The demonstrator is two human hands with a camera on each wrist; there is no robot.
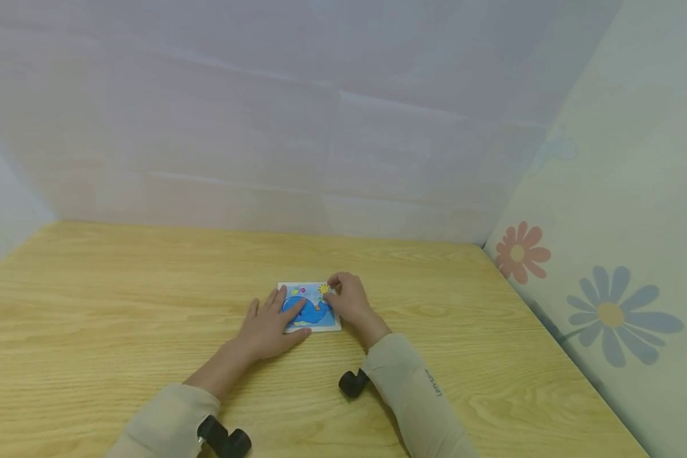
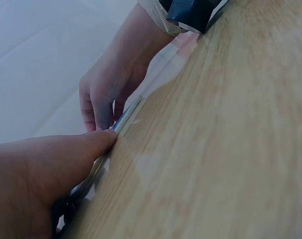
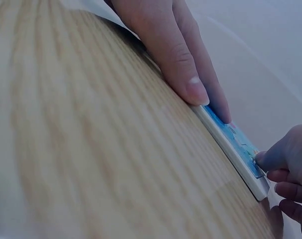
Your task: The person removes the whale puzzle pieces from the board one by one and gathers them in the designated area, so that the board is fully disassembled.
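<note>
A small whale picture puzzle (image 1: 327, 322) in a white frame lies flat on the table, blue with a yellow sun at its upper right. My left hand (image 1: 268, 327) rests on its left part, fingers spread and fairly straight, with the thumb along the near edge. At the upper right corner, my right hand (image 1: 352, 301) has thumb and curled fingers on the sun piece (image 1: 324, 289), pinching it. The right wrist view shows the right thumb (image 3: 271, 155) on the picture's surface near the frame's end. Its other fingers curl beside the edge, partly out of frame.
The wooden table (image 1: 120, 286) extends around the puzzle on all sides. A pale sheet-like wall (image 1: 263, 127) stands behind it, and a panel with painted flowers (image 1: 609, 315) stands at the right. Black camera mounts (image 1: 352, 383) stick out from both sleeves.
</note>
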